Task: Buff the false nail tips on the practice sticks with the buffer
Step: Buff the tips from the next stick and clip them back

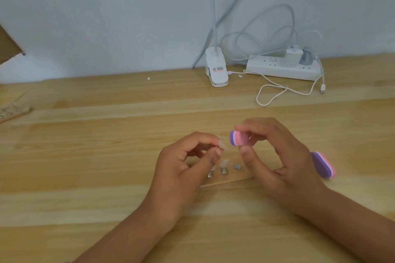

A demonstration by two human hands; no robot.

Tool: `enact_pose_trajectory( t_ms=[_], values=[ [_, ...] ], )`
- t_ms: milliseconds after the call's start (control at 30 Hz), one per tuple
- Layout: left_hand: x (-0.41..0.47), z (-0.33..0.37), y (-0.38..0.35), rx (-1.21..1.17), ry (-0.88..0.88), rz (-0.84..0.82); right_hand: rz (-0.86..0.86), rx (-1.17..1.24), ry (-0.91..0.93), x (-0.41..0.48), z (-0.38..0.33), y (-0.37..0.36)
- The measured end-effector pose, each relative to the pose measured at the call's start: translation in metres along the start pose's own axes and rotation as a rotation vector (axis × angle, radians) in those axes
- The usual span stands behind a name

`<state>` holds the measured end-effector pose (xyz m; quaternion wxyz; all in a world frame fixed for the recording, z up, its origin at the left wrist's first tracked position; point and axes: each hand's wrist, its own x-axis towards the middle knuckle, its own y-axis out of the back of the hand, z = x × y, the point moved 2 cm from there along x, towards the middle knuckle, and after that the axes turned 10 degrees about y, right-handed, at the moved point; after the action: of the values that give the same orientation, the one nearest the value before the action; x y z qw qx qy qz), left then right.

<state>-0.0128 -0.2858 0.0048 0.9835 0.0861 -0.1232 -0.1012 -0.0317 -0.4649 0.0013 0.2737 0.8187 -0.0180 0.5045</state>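
False nail tip (223, 145), centre frame: left hand (183, 168) pinches it between thumb and forefinger, just beside the buffer (236, 138), which right hand (277, 156) grips in curled fingertips, probably bracing tip against strokes.

Soft, even daylight; faint shadows, slight overall blur, wide-angle edge bending.

Matt wooden table (106, 156); glossy plastic power strip (282, 68).
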Motion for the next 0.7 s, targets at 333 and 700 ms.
enact_pose_trajectory(
  t_ms=[333,700],
  values=[
    [0.0007,0.0026,-0.0008,0.002,-0.003,-0.015,-0.092,-0.036,0.120,-0.0053,-0.0001,-0.0043],
    [0.0003,0.0037,-0.0010,0.050,-0.062,0.007,-0.073,-0.057,0.085,-0.0058,0.0025,-0.0042]
  ],
)
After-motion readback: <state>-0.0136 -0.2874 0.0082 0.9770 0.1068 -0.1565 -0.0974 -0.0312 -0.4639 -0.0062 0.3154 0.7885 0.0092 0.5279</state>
